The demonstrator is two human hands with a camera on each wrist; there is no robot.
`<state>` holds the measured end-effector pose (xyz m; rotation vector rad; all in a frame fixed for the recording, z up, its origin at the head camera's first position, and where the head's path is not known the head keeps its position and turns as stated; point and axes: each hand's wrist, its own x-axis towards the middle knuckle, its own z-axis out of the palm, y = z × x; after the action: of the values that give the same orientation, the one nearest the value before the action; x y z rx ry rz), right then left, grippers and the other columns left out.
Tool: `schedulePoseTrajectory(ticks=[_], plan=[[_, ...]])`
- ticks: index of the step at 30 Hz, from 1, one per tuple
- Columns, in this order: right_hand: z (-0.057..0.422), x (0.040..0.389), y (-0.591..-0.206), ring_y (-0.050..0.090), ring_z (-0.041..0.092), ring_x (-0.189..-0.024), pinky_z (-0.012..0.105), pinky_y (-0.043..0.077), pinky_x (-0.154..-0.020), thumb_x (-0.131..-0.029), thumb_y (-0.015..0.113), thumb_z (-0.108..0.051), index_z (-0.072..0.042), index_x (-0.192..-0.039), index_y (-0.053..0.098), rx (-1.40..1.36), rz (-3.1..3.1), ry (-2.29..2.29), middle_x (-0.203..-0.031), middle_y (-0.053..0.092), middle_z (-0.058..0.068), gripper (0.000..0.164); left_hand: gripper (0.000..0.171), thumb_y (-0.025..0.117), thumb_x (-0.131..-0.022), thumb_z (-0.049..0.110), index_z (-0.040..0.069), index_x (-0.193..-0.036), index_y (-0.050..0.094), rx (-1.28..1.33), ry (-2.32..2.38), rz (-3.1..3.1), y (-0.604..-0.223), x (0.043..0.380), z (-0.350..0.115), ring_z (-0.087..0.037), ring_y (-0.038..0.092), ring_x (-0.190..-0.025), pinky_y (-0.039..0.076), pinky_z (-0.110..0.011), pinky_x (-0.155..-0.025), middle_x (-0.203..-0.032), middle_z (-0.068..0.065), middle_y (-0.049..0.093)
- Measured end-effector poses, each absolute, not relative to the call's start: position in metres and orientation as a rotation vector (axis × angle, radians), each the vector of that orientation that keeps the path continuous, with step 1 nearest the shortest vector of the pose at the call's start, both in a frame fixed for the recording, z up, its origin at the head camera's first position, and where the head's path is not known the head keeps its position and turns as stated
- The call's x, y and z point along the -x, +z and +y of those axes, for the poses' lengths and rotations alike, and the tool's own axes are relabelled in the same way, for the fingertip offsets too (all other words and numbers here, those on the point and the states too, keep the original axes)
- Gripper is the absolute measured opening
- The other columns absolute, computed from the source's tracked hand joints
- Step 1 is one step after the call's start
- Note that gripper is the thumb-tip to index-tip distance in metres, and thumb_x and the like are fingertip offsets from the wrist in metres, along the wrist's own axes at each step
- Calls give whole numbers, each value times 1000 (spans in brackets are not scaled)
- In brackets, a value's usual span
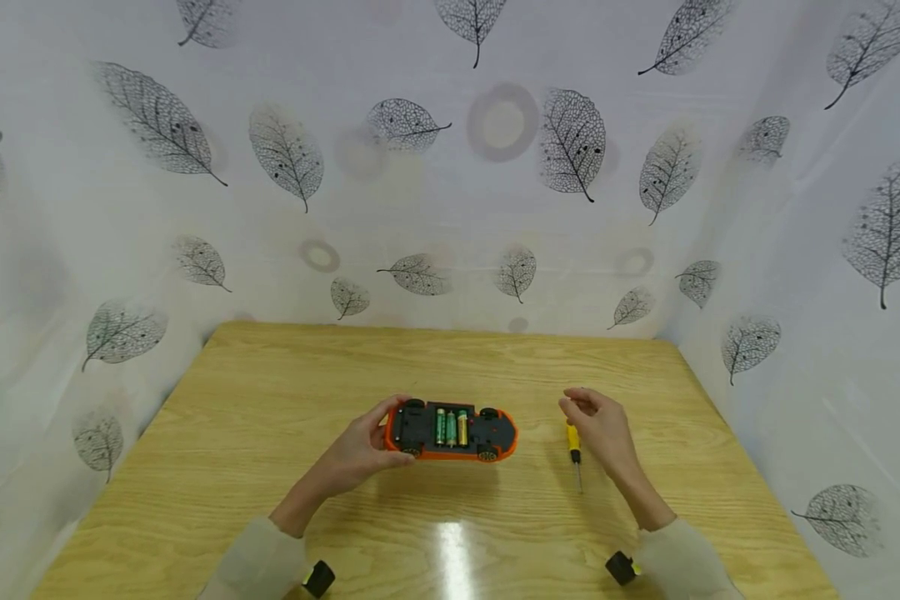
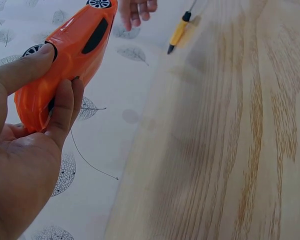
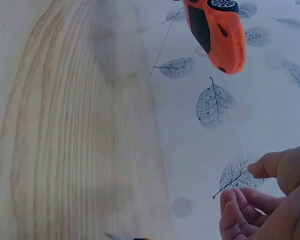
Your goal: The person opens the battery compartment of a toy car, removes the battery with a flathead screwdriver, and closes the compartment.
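An orange toy car [image 1: 493, 430] is held by my left hand [image 1: 356, 454], belly up in the head view, above the table. My thumb presses one side near a wheel, and the fingers wrap round the other, as the left wrist view shows on the orange body [image 2: 75, 55]. Three batteries [image 1: 452, 427] lie side by side in its uncovered compartment, two green and one gold-coloured. My right hand [image 1: 602, 425] hovers to the right, fingers loosely bent and thumb apart from them, holding nothing. Under it lies a screwdriver [image 1: 573, 442] with a yellow and black handle.
The wooden table [image 1: 270, 375] carries the screwdriver, its shaft pointing toward me. A pale curtain [image 1: 435, 208] printed with leaves surrounds the table's back and sides. Small black devices [image 1: 319, 578] sit near each wrist at the bottom of the head view.
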<state>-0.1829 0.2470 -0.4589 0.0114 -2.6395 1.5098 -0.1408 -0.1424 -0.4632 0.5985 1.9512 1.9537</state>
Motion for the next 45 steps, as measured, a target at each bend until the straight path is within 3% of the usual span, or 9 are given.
schedulePoseTrajectory(ticks=[8, 19, 29, 35, 45], plan=[[219, 181, -443, 64, 21, -90, 28, 54, -68, -103, 68, -27, -1, -126, 71, -205, -2597, 1529, -109, 71, 14, 35, 86, 75, -92, -3, 2, -161, 24, -596, 1966, 1924, -461, 140, -141, -39, 53, -134, 58, -35, -95, -160, -31, 26], [176, 181, -431, 66, 20, -98, 31, 56, -83, -101, 70, -21, -7, -121, 73, -554, -2549, 1514, -109, 71, 4, 25, 87, 76, -91, -4, 3, -161, 25, -606, 1974, 1883, -463, 140, -137, -37, 54, -133, 58, -36, -94, -160, -31, 27], [147, 180, -427, 66, 18, -100, 43, 55, -91, -100, 70, -16, -8, -120, 74, -791, -2551, 1455, -112, 73, 8, 22, 87, 75, -91, -6, 4, -161, 25, -586, 1966, 1889, -463, 140, -137, -35, 57, -129, 59, -35, -93, -159, -30, 28], [138, 180, -426, 67, 22, -102, 50, 56, -91, -101, 70, -17, -6, -119, 73, -888, -2568, 1384, -113, 73, 10, 22, 87, 76, -91, -4, 4, -161, 25, -595, 1952, 1905, -463, 141, -137, -34, 58, -128, 58, -33, -93, -159, -29, 30], [128, 175, -425, 66, 23, -102, 50, 55, -88, -99, 72, -15, -6, -117, 74, -961, -2636, 1325, -112, 72, 5, 21, 85, 75, -93, -3, 2, -161, 24, -665, 1955, 1902, -467, 142, -136, -33, 57, -130, 58, -33, -93, -159, -32, 30]])
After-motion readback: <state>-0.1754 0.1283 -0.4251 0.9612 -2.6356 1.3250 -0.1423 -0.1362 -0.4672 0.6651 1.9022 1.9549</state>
